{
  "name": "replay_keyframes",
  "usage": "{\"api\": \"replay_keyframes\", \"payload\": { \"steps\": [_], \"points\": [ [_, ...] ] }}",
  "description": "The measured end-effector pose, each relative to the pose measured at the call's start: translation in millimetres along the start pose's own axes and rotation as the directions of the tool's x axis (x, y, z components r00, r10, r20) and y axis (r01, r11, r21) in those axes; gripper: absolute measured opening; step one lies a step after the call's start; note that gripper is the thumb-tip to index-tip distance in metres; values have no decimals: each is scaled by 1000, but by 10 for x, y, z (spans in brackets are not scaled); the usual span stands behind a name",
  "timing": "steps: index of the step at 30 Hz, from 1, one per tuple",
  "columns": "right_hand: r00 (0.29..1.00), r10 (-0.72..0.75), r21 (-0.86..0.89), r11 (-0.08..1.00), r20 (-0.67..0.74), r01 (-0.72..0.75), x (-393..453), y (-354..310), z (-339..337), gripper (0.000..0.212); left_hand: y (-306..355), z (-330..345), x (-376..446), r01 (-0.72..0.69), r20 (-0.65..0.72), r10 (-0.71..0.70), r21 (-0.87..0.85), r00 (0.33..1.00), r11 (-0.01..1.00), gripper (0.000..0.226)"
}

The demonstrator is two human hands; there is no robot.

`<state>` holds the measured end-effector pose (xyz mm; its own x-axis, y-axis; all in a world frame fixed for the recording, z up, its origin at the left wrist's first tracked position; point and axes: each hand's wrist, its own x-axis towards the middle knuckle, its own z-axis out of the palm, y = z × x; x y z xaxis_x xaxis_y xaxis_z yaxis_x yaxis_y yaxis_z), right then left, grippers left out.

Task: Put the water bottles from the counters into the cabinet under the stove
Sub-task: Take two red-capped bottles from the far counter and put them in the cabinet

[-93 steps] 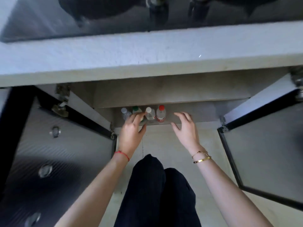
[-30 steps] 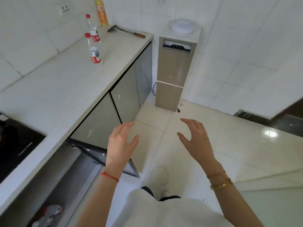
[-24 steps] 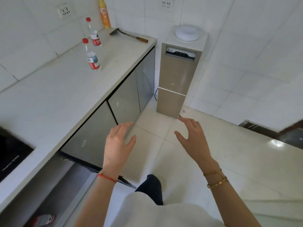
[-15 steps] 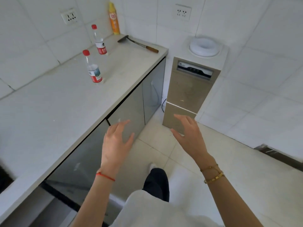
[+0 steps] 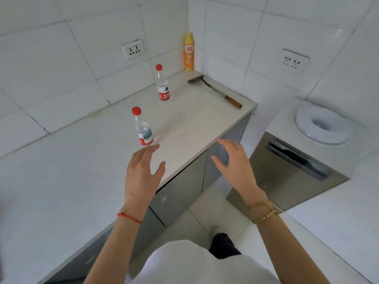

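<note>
Two clear water bottles with red caps and red labels stand upright on the white counter. The near bottle is just beyond the fingertips of my left hand, which is open and holds nothing, apart from it. The far bottle stands closer to the wall corner. My right hand is open and empty, hovering past the counter's front edge above the grey cabinet doors. The cabinet under the stove is out of view.
A yellow spray can stands in the wall corner and a spatula with a wooden handle lies near the counter's right end. A water dispenser stands right of the counter. Wall sockets sit above.
I have risen from the open cabinet with its stored bottles and turned right. The counter bottles have come much closer, and both empty hands have moved up toward them.
</note>
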<state>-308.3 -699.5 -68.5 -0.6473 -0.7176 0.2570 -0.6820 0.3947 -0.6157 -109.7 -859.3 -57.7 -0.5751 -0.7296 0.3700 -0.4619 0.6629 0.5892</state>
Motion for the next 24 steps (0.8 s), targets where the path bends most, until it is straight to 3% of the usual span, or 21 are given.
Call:
{"api": "replay_keyframes", "payload": {
  "steps": [7, 13, 24],
  "points": [
    [982, -173, 52, 984, 81, 169, 1388, 121, 392, 49, -199, 154, 883, 129, -146, -116, 85, 982, 988, 44],
    [937, -327, 104, 943, 119, 316, 2652, 100, 679, 48, -289, 372, 1522, 302, -275, -262, 113, 925, 947, 45],
    [861, -462, 116, 887, 211, 447, 4774, -220, 1450, 54, -549, 726, 2275, 553, -242, -509, 169, 826, 816, 46]
  ]
}}
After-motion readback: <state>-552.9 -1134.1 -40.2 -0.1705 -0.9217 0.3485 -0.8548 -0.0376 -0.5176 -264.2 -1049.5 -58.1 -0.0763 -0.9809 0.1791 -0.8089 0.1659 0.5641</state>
